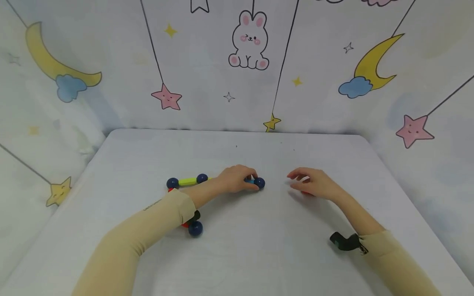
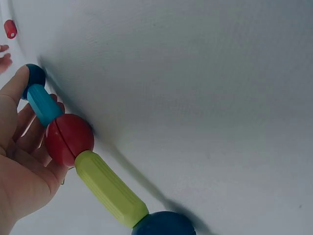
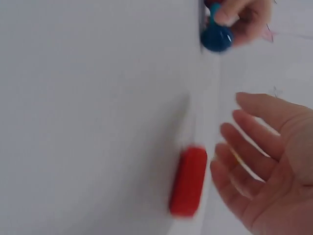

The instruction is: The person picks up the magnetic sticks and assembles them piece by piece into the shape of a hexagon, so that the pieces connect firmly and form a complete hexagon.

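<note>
My left hand (image 1: 235,179) holds the far right end of a toy chain of rods and balls, its thumb against the dark blue end ball (image 1: 260,183). Its fingers lie along the light blue rod (image 2: 45,105). Behind that rod come a red ball (image 2: 69,139) and a yellow-green rod (image 2: 111,188). To the right, my right hand (image 1: 312,182) hovers with loosely bent fingers and nothing in its grasp. A loose red rod (image 3: 190,181) lies on the table close beneath it, mostly hidden from the head view.
The chain turns at a dark blue corner ball (image 1: 172,183) and runs toward me under my left sleeve, ending at another dark blue ball (image 1: 195,228). A black wrist camera (image 1: 346,241) juts from my right wrist. A patterned cloth wall stands behind the white table (image 1: 259,263).
</note>
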{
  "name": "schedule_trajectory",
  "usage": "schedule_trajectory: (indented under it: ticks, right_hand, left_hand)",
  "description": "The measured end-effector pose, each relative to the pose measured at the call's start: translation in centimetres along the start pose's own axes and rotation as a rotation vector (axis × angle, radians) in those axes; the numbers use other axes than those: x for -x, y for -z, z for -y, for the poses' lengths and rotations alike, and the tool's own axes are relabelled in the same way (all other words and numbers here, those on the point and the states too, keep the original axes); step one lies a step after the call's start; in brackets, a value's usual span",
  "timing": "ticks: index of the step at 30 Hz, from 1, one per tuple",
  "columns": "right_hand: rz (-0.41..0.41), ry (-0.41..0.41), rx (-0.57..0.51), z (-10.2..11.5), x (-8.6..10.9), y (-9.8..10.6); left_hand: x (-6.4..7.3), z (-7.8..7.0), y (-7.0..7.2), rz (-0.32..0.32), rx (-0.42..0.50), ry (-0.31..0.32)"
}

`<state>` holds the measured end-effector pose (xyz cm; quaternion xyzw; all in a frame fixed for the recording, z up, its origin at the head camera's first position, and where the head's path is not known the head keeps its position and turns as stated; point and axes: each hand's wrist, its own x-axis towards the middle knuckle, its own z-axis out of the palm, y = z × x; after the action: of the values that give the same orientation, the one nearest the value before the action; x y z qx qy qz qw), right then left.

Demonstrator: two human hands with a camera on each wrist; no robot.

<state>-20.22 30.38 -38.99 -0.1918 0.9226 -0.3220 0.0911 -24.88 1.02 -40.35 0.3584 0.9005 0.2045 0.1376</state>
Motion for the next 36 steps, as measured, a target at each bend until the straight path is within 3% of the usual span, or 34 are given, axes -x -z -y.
schedule_trajectory:
  ticks: [3, 8, 14, 23, 36]
  right_hand:
    - [0.002, -0.045, 0.05, -1.2, 1.7, 1.2]
    - [0.011, -0.012, 0.052, -2.5, 3.0, 1.1]
    - [-0.008, 0.049, 0.045, -1.4, 1.2, -1.0]
    - [0.042, 0.103, -0.002, 1.6, -2.0, -3.4]
    - [0.063, 0.117, -0.007, 2.5, -3.0, -4.0]
  left_hand:
    - [0.0, 0.2, -0.1, -0.01, 0.025, -0.006]
    - [0.0, 0.7, -0.2, -0.015, 0.093, -0.025]
    - [0.1, 1.4, -0.4, -0.017, 0.176, -0.053]
    - [-0.1, 1.6, -0.6, -0.01, 0.218, -0.058]
    - [-0.2, 1.7, -0.6, -0.008, 0.205, -0.082]
